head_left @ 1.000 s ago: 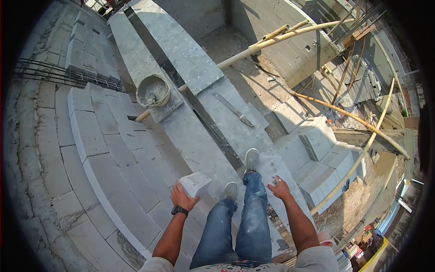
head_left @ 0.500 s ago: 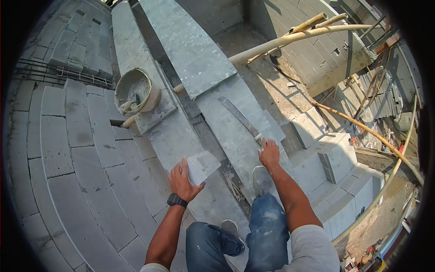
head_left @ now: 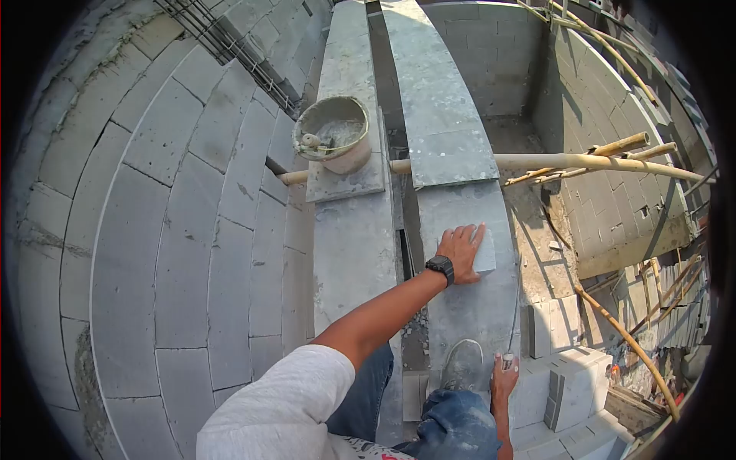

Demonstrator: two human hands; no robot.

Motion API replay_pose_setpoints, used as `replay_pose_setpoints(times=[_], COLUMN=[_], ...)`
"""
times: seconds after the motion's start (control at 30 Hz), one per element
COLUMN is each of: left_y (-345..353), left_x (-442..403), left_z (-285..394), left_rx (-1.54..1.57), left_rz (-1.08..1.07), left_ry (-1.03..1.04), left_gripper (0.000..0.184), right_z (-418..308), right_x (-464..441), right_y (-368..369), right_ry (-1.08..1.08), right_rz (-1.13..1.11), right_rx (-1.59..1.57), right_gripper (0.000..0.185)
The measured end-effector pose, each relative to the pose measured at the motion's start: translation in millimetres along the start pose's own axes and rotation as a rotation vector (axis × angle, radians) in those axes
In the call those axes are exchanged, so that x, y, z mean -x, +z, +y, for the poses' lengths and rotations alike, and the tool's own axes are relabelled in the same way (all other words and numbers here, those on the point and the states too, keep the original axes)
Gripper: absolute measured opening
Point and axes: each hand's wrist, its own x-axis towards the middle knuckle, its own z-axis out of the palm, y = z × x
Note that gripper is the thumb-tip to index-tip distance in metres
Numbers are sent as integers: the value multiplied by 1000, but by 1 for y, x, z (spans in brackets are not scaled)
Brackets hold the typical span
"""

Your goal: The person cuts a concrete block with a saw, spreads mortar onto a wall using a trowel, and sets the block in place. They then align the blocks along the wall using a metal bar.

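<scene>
My left hand point(head_left: 458, 251), with a black watch on its wrist, presses on a small grey block piece point(head_left: 485, 254) on the right-hand plank point(head_left: 460, 310). Part of the piece is hidden under the palm and fingers. Lower down, at the plank's right edge, my right hand point(head_left: 503, 380) is closed around the pale handle of a hand saw point(head_left: 513, 318). Its long thin blade stands nearly edge-on to me and points away, close to the right side of the block piece. Whether the blade touches the piece I cannot tell.
A bucket point(head_left: 349, 157) of grey mortar with a tool in it stands on the left plank point(head_left: 353, 253). A gap runs between the planks. A block wall point(head_left: 192, 253) rises at left. Bamboo poles point(head_left: 598, 162) cross at right, above stacked blocks point(head_left: 579, 391) and a drop.
My left hand has carried the block piece rightward across the gap onto the right plank. My right hand has taken up the saw and drawn it back toward me. The view has turned.
</scene>
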Motion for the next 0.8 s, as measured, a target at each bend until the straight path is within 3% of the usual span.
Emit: replay_pose_setpoints(times=[0.07,0.13,0.17,0.2,0.33,0.47,0.57,0.67,0.77,0.8], left_y=[-4,-9,-20,-14,10,20,28,34,34,31], left_x=[-1,9,17,24,35,36,43,46,41,40], left_z=[2,-16,-14,-20,-19,-16,-14,-15,-17,-15], left_rx=[17,10,-49,-52,133,211,295,339,324,325], left_rz=[-21,112,76,101,88,174,263,274,274,264], left_ry=[47,175,90,53,-108,-142,-186,-222,-228,-242], left_gripper=[133,141,144,140,123,122,122,121,118,117], right_z=[-28,-70,-96,-90,-160,-244,-273,-320,-297,-250], right_x=[26,23,21,9,-3,12,15,35,34,19], right_y=[-5,-11,-18,-11,-29,-70,-96,-118,-88,-62], right_ry=[87,29,-94,-44,-294,-323,-581,-835,-866,-778], right_rz=[-5,27,92,-15,-40,-123,-68,72,54,-45], right_rx=[-162,-262,-288,-392,-306,-340,-732,-982,-949,-764], right_gripper=[44,44,44,43,42,40,53,80,75,63])
